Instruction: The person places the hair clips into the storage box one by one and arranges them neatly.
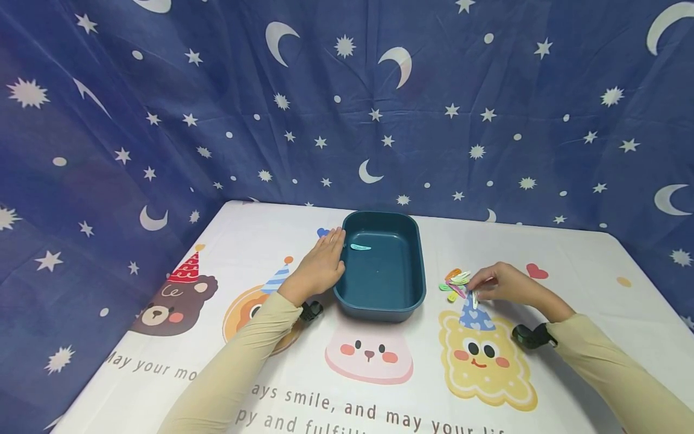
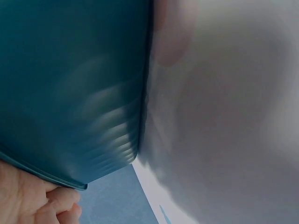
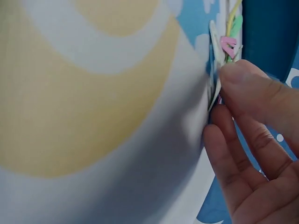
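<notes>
A dark teal plastic bin point(image 1: 379, 314) stands on the table, with one light-blue snap hair clip point(image 1: 360, 247) lying inside near its left wall. My left hand point(image 1: 321, 265) rests along the bin's left rim, fingers extended and thumb at the edge. In the left wrist view, the fingers point(image 2: 37, 200) touch the rim beside the outer wall. To the right of the bin lies a small pile of colourful hair clips point(image 1: 454, 283), orange, green, yellow, pink and white. At its right side my right hand point(image 1: 504, 284) pinches a white hair clip point(image 3: 216, 56) between thumb and fingers.
A white tablecloth point(image 1: 575, 265) printed with cartoon figures and lettering covers the table. Behind it hangs a blue curtain point(image 1: 325, 96) with moons and stars. Black wrist straps point(image 1: 534, 336) sit at both wrists, close over the cloth.
</notes>
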`<state>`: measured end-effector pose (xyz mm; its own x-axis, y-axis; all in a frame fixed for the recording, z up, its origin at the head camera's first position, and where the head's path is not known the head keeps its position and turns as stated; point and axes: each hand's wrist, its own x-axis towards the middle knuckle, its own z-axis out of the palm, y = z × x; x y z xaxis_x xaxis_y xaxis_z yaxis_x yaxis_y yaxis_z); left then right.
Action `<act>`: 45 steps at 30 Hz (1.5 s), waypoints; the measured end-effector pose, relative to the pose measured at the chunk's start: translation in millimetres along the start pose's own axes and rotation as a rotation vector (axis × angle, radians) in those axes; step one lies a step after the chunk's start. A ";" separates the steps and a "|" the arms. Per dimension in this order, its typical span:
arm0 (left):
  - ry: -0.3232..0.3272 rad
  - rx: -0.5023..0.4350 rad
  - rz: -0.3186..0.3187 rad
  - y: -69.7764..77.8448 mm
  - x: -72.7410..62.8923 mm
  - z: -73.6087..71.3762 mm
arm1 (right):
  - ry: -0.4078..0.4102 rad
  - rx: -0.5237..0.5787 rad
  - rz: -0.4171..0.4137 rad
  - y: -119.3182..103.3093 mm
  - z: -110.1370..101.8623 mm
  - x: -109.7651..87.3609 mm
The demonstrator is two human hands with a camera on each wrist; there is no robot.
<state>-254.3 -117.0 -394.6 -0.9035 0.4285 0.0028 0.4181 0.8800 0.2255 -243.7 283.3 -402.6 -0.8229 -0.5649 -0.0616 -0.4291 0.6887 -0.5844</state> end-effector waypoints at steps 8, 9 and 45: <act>0.001 -0.002 0.002 -0.2 -0.1 -0.4 | 0.023 -0.043 -0.029 -0.3 1.7 -1.8; 0.002 -0.003 0.003 0.1 -0.3 -0.8 | 0.026 -0.051 -0.024 -0.6 1.8 -2.5; -0.007 -0.005 -0.006 2.1 -1.3 -4.7 | -0.095 0.079 0.070 5.2 -2.1 -20.2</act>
<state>-252.7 -116.7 -389.6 -0.9054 0.4245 -0.0054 0.4120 0.8816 0.2305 -230.1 299.3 -402.7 -0.8094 -0.5594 -0.1786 -0.3379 0.6924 -0.6375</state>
